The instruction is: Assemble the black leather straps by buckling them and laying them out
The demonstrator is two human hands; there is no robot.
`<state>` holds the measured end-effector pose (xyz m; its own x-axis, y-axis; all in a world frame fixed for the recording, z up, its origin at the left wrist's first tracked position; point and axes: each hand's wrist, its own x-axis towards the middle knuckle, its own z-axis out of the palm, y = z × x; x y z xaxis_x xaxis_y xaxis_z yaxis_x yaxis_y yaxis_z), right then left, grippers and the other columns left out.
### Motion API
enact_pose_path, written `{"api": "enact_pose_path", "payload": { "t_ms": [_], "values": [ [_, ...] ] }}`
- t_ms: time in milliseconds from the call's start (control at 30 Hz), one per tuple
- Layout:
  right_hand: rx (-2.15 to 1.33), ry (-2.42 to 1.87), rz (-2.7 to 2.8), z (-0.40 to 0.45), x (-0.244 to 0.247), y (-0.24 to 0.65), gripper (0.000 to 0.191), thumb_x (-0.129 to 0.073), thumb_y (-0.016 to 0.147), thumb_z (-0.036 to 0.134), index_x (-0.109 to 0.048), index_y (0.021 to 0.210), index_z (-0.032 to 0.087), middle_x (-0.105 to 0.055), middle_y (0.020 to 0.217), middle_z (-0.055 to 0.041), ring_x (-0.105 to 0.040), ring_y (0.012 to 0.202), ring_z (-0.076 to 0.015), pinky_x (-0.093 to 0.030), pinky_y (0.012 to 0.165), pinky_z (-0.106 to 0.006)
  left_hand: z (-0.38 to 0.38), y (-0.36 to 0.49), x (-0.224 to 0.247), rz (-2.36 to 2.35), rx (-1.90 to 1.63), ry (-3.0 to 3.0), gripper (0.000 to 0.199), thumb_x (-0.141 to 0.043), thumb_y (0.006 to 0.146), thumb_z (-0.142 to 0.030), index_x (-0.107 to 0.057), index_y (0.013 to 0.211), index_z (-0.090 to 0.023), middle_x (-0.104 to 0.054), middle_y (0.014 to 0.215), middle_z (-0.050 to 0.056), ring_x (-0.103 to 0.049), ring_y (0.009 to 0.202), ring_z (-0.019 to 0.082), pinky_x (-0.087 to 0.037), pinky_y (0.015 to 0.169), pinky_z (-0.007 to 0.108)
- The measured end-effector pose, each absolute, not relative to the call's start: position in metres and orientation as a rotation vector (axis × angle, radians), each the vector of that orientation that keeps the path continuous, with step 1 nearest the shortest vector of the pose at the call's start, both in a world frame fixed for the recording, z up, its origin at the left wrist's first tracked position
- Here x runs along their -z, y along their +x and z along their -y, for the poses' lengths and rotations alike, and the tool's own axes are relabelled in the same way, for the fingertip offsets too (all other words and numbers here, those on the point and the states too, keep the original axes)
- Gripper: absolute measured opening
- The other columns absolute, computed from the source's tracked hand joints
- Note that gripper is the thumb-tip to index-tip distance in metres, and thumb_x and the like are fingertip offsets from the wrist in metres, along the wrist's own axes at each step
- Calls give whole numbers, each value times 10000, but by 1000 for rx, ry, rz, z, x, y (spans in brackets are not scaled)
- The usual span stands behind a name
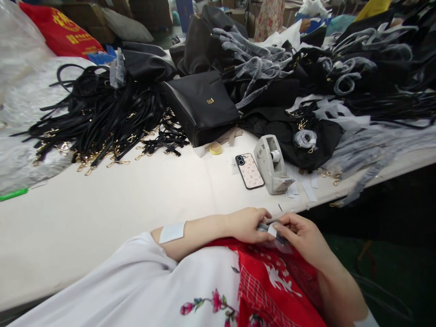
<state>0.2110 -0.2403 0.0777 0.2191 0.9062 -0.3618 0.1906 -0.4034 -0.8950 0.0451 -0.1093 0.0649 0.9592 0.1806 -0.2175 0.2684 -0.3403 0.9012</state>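
Observation:
Close to my body, at the table's front edge, both hands meet over a small bundle. My left hand (245,224) is closed around what looks like a plastic-wrapped strap (282,239), dark and greyish, mostly hidden by my fingers. From the other side my right hand (302,232) pinches the same bundle, with its thumb and fingertips at a small white paper piece (272,230). Just beyond my hands stand a grey tape dispenser (269,165) and, left of it, a phone in a patterned case (250,171).
A black handbag (204,102) lies behind the phone. Black straps with gold clips (102,113) are heaped at left. Plastic-wrapped straps (361,154) and black bags cover the right side. A yellow tape roll (215,148) and a green cutter-like object (13,194) lie on the white table (136,213).

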Motion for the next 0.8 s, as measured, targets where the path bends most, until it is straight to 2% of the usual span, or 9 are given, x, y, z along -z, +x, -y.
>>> {"api": "enact_pose_path", "payload": {
  "t_ms": [100, 200, 333, 400, 500, 600, 633, 700, 800],
  "values": [
    [-1207, -1805, 1105, 241, -81, 213, 214, -720, 794, 398, -694, 714, 202, -661, 680, -10, -573, 633, -156, -454, 598, -259, 106, 50, -61, -272, 380, 1700, 289, -600, 877, -407, -694, 941, -141, -718, 771, 42, -642, 651, 142, -483, 628, 226],
    [-1283, -1817, 1142, 240, -82, 218, 221, -694, 797, 397, -681, 701, 197, -674, 662, -11, -591, 605, -162, -463, 561, -259, 108, 52, -61, -315, 356, 1749, 241, -662, 838, -368, -721, 933, -155, -691, 711, -14, -580, 599, 99, -433, 590, 188],
    [-1388, -1830, 1211, 234, -78, 225, 199, -691, 791, 375, -681, 729, 187, -713, 684, -29, -640, 599, -180, -477, 538, -261, 115, 54, -65, -348, 283, 1965, 244, -690, 797, -369, -735, 901, -153, -618, 613, -40, -491, 540, 83, -368, 534, 183],
    [-1370, -1858, 1269, 231, -74, 225, 168, -689, 789, 354, -679, 742, 194, -718, 680, -28, -640, 574, -179, -468, 514, -257, 117, 54, -65, -369, 268, 1986, 221, -684, 792, -352, -739, 889, -161, -618, 607, -37, -492, 538, 88, -367, 525, 181],
    [-1154, -1953, 1358, 229, -72, 221, 159, -690, 783, 327, -643, 681, 215, -675, 613, -12, -598, 533, -172, -448, 505, -267, 116, 54, -59, -406, 211, 1908, 234, -660, 805, -322, -743, 956, -164, -700, 734, -8, -571, 625, 112, -433, 592, 181],
    [-845, -1993, 1434, 229, -74, 214, 122, -644, 825, 309, -671, 734, 233, -700, 735, -47, -630, 695, -214, -504, 692, -337, 108, 55, -55, -436, 69, 1708, 306, -598, 832, -256, -723, 1085, -136, -742, 903, 34, -638, 759, 144, -502, 709, 214],
    [-757, -1977, 1464, 230, -75, 211, 105, -615, 849, 293, -702, 824, 240, -722, 851, -65, -649, 814, -237, -506, 800, -371, 104, 56, -56, -447, 2, 1642, 337, -580, 822, -208, -711, 1121, -124, -741, 964, 50, -649, 815, 152, -512, 759, 226],
    [-557, -1909, 1562, 231, -77, 207, 231, -554, 892, 236, -708, 1064, 252, -707, 1116, -82, -627, 1061, -263, -455, 983, -423, 94, 59, -61, -472, -128, 1528, 417, -557, 773, -116, -693, 1167, -106, -730, 1027, 67, -650, 885, 156, -511, 834, 242],
    [-233, -1777, 1724, 228, -79, 207, 393, -494, 918, 134, -628, 1266, 257, -643, 1283, -79, -578, 1200, -243, -424, 1062, -424, 83, 62, -72, -491, -172, 1356, 464, -529, 774, -117, -669, 1215, -93, -713, 852, 55, -625, 727, 132, -521, 742, 251]
  ]
}}
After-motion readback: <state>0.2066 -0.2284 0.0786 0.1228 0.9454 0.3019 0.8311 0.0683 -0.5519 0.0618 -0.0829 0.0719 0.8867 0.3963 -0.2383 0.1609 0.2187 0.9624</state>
